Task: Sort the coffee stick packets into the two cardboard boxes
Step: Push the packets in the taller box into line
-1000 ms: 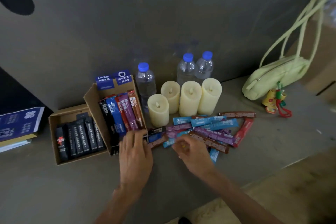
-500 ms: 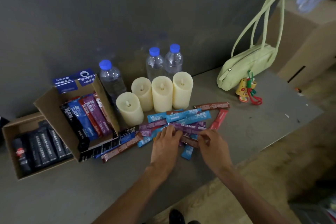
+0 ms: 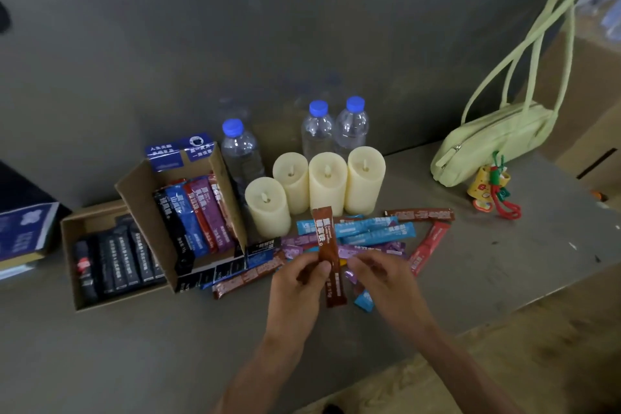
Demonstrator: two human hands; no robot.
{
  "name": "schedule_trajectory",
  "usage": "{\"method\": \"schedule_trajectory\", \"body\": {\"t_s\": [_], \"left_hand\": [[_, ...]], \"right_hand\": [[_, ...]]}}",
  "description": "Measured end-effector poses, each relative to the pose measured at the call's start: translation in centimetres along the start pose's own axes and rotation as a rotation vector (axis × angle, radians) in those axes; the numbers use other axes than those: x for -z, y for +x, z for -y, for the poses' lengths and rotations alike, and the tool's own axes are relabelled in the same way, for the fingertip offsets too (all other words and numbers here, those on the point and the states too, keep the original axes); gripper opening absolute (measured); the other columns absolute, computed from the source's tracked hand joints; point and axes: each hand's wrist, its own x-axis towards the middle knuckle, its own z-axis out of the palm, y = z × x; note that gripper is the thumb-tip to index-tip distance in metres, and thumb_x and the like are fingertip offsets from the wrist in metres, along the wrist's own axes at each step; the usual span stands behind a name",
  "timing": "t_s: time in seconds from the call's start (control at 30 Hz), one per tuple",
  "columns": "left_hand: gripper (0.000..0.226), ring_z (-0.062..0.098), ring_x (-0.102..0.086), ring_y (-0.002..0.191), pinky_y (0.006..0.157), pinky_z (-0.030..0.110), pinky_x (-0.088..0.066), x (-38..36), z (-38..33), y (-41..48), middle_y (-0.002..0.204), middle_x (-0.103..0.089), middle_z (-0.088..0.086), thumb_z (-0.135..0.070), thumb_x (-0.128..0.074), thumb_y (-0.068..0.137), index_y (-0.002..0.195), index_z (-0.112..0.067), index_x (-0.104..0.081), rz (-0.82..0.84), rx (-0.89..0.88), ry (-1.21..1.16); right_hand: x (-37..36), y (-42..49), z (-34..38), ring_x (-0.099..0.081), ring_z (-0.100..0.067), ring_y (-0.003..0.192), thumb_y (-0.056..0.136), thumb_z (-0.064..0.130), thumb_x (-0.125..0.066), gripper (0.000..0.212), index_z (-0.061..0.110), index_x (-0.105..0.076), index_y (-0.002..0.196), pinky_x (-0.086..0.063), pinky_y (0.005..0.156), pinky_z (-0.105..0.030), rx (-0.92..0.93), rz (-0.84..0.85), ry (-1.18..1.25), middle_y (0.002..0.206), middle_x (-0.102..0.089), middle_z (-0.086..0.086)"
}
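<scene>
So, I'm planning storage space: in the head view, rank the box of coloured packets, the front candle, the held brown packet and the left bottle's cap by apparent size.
1. Box of coloured packets.
2. Front candle and brown packet: about alike, and the packet is held nearer the camera, so unranked.
3. Left bottle's cap.
</scene>
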Motion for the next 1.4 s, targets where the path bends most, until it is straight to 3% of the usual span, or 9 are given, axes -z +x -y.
{"method": "schedule_trajectory", "body": {"t_s": [0.2,0.47,0.63,0.8,0.93,1.0,1.13,1.23,1.4], "left_hand": [[0.017,0.012,-0.07,0.089,0.08,0.024,-0.056,1.2,0.6,-0.3,0.092,-0.075,-0.004,-0.005,-0.063,0.092,0.096,-0.016,-0.075,-0.066,0.042,-0.099],[0.006,0.016,-0.071,0.086,0.079,0.032,-0.057,3.7,-0.6,-0.4,0.089,-0.075,-0.002,-0.016,-0.069,0.09,0.091,-0.019,-0.073,-0.111,-0.014,-0.103],[0.01,0.002,-0.065,0.069,0.064,0.015,-0.048,7.0,-1.0,-0.7,0.076,-0.073,-0.005,-0.009,-0.069,0.089,0.081,-0.015,-0.072,-0.201,-0.077,-0.063],[0.008,0.008,-0.07,0.077,0.072,0.026,-0.055,10.2,0.8,-1.0,0.08,-0.074,-0.007,-0.012,-0.071,0.087,0.085,-0.02,-0.071,-0.211,-0.024,0.059],[0.013,0.001,-0.065,0.068,0.059,0.013,-0.047,13.1,1.3,0.3,0.074,-0.07,-0.01,-0.017,-0.068,0.09,0.079,-0.023,-0.067,-0.316,-0.026,0.168],[0.01,-0.002,-0.065,0.07,0.056,0.008,-0.046,14.2,0.9,2.0,0.08,-0.07,-0.01,-0.019,-0.065,0.093,0.083,-0.023,-0.066,-0.34,-0.011,0.216],[0.005,0.006,-0.067,0.085,0.079,0.03,-0.058,14.7,1.0,6.3,0.09,-0.071,-0.01,-0.019,-0.063,0.093,0.096,-0.02,-0.066,-0.324,-0.014,0.386],[0.012,0.012,-0.067,0.088,0.082,0.037,-0.058,14.1,0.9,8.2,0.093,-0.07,-0.007,-0.014,-0.063,0.092,0.102,-0.02,-0.063,-0.335,-0.019,0.443],[0.018,0.019,-0.067,0.095,0.08,0.035,-0.058,13.5,1.6,9.5,0.102,-0.069,0.001,-0.013,-0.06,0.092,0.11,-0.017,-0.059,-0.309,-0.128,0.578]], "right_hand": [[-1.5,-0.5,1.9,-0.07,-0.006,0.071,0.091,0.025,-0.07,0.011,0.033,-0.072,0.083,-0.055,0.062,-0.02,0.035,0.201,-0.006,0.08,-0.073,0.013],[-2.9,-0.8,2.4,-0.066,-0.002,0.067,0.089,0.024,-0.072,0.015,0.033,-0.068,0.077,-0.048,0.06,-0.015,0.054,0.23,-0.191,0.078,-0.07,0.024],[-5.5,-1.3,3.3,-0.062,-0.005,0.055,0.09,0.019,-0.072,0.01,0.029,-0.069,0.087,-0.046,0.055,-0.017,0.039,0.295,-0.094,0.075,-0.072,0.017],[-9.2,-1.1,5.1,-0.065,-0.004,0.061,0.091,0.019,-0.07,0.016,0.032,-0.07,0.082,-0.048,0.057,-0.018,0.085,0.309,-0.073,0.08,-0.074,0.014],[-12.1,0.0,5.7,-0.07,-0.012,0.066,0.093,0.025,-0.068,0.005,0.03,-0.07,0.091,-0.056,0.06,-0.03,0.063,0.282,-0.041,0.086,-0.073,0.009],[-13.0,0.9,5.6,-0.069,-0.008,0.064,0.094,0.03,-0.065,0.003,0.028,-0.066,0.097,-0.052,0.06,-0.021,0.041,0.228,-0.11,0.087,-0.07,0.009],[-14.2,2.9,5.8,-0.068,-0.005,0.079,0.093,0.038,-0.064,0.024,0.029,-0.058,0.114,-0.054,0.073,-0.024,0.008,0.174,-0.226,0.094,-0.07,0.009],[-14.9,3.9,5.8,-0.067,-0.005,0.085,0.092,0.039,-0.065,0.024,0.028,-0.061,0.112,-0.056,0.08,-0.031,-0.009,0.194,-0.299,0.094,-0.07,0.01],[-15.6,4.1,6.1,-0.06,-0.005,0.093,0.093,0.028,-0.066,0.019,0.023,-0.066,0.111,-0.04,0.068,-0.009,0.016,0.187,-0.358,0.098,-0.064,0.011]]}}
